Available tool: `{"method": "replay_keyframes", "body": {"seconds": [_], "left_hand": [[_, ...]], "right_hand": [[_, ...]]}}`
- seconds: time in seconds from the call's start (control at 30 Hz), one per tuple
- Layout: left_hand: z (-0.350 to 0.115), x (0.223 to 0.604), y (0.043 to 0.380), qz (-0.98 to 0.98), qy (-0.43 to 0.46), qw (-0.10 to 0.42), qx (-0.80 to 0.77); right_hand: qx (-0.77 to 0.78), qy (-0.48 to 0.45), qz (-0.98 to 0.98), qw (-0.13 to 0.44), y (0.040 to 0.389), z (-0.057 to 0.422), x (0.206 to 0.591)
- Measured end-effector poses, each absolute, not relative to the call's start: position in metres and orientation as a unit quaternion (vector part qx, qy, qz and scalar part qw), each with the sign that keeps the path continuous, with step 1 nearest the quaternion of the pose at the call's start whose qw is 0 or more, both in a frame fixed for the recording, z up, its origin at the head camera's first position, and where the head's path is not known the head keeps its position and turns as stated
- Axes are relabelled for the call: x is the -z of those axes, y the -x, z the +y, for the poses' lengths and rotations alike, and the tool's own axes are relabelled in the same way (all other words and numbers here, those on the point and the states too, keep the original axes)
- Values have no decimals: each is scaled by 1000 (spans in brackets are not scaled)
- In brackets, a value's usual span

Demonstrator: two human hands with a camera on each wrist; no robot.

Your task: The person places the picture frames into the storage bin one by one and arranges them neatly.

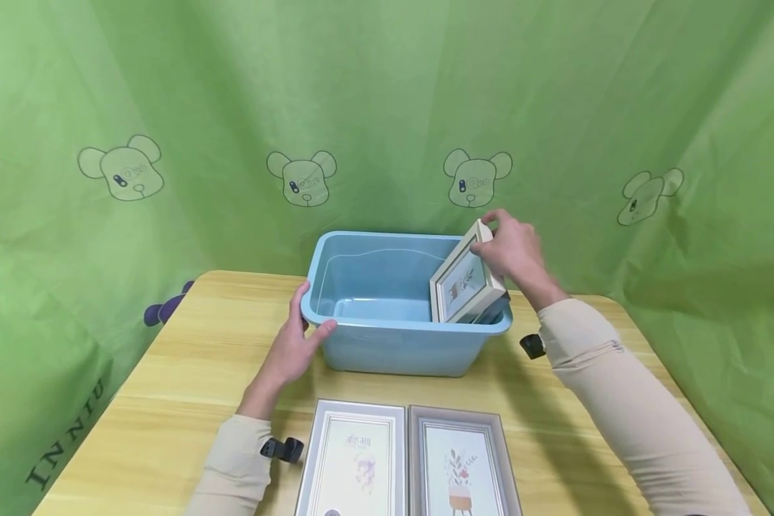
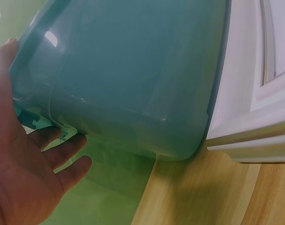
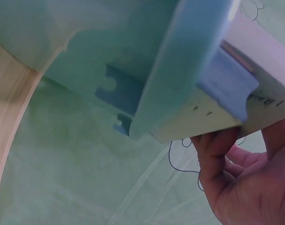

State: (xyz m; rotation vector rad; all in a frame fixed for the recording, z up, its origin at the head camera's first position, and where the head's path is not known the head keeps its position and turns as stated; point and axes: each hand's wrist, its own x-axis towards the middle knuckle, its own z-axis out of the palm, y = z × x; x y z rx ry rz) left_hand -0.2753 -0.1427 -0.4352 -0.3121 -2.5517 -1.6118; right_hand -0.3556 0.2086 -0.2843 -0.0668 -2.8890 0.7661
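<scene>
A light blue plastic tub [image 1: 393,347] stands on the table. At its front left corner my left hand [image 1: 293,344] holds the rim, thumb on the front edge and a finger along the left side. The left wrist view shows several spread fingers [image 2: 69,152] beside the tub's outer wall. My right hand [image 1: 512,247] pinches the upper edge of a cream picture frame [image 1: 433,294], which leans tilted inside the tub's right end. Its picture shows a potted plant. In the right wrist view, the frame's back [image 3: 180,122] has a blue-grey flap, and fingers grip its edge.
Two larger picture frames lie side by side in front of the tub: a silver-white one [image 1: 318,459] and a grey-brown one [image 1: 506,473]. The wooden table [image 1: 193,344] extends to both sides. A green curtain [image 1: 387,86] with bear-head drawings hangs behind.
</scene>
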Motion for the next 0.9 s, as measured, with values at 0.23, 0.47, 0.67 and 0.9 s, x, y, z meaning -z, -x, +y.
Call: {"method": "replay_keyframes", "body": {"seconds": [0.23, 0.47, 0.67, 0.9], "left_hand": [[-143, 435, 275, -839, 102, 54, 532], [-143, 437, 275, -841, 103, 51, 528], [-143, 436, 275, -841, 104, 55, 528], [-143, 436, 275, -839, 104, 54, 532]], "right_hand": [[-235, 15, -968, 82, 361, 204, 289], [-220, 7, -972, 79, 367, 203, 297], [-201, -5, -974, 99, 369, 199, 300], [-170, -30, -979, 110, 371, 197, 303]]}}
